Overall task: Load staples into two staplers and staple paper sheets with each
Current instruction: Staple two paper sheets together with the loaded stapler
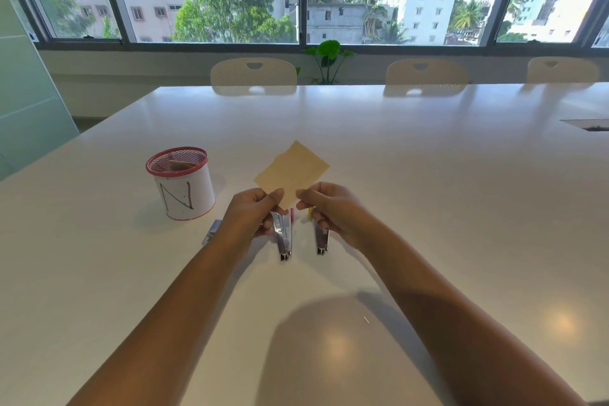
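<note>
My left hand (255,208) and right hand (329,208) pinch the tan paper sheets (291,171) above two metal staplers (284,236); stapling seemingly remains, loading unverifiable.

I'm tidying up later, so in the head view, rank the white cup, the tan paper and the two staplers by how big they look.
1. White cup
2. Tan paper, close behind and nearly the same
3. Left stapler and right stapler: they look alike, and the hands partly cover both.

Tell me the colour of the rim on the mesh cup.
Red, on the mesh cup wrapped in white; head view shows it.
</note>
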`<state>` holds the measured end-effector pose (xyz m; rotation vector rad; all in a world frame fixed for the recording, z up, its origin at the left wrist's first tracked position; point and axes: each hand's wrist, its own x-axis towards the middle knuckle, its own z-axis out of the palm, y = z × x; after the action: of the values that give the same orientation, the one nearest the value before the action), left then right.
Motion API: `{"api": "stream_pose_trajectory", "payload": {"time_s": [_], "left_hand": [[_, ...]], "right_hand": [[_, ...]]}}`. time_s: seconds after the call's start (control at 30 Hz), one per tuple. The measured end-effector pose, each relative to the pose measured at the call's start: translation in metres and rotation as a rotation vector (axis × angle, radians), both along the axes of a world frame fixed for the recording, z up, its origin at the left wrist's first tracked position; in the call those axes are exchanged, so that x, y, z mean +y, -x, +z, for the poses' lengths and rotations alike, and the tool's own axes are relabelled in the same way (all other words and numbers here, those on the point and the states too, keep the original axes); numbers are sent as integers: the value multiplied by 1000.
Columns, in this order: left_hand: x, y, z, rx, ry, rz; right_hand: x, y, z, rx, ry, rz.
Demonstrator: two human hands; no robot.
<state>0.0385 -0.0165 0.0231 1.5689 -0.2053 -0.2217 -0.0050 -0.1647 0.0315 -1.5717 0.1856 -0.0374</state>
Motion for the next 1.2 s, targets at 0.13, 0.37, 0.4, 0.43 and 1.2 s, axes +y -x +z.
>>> {"api": "stream_pose_trajectory", "payload": {"time_s": [0.13, 0.37, 0.4, 0.43, 1.2], "left_hand": [[2, 1, 4, 26, 45, -26], [-1, 6, 7, 55, 63, -97], [0, 6, 8, 54, 77, -104], [0, 7, 8, 51, 91, -109], [2, 8, 13, -58, 131, -96]], "right_hand": [[4, 1, 3, -176, 163, -212], [8, 0, -2, -356, 239, -435], [9, 1, -3, -382, 267, -440], [9, 1, -3, -420, 305, -441], [-1, 5, 0, -888, 1071, -298]]}}
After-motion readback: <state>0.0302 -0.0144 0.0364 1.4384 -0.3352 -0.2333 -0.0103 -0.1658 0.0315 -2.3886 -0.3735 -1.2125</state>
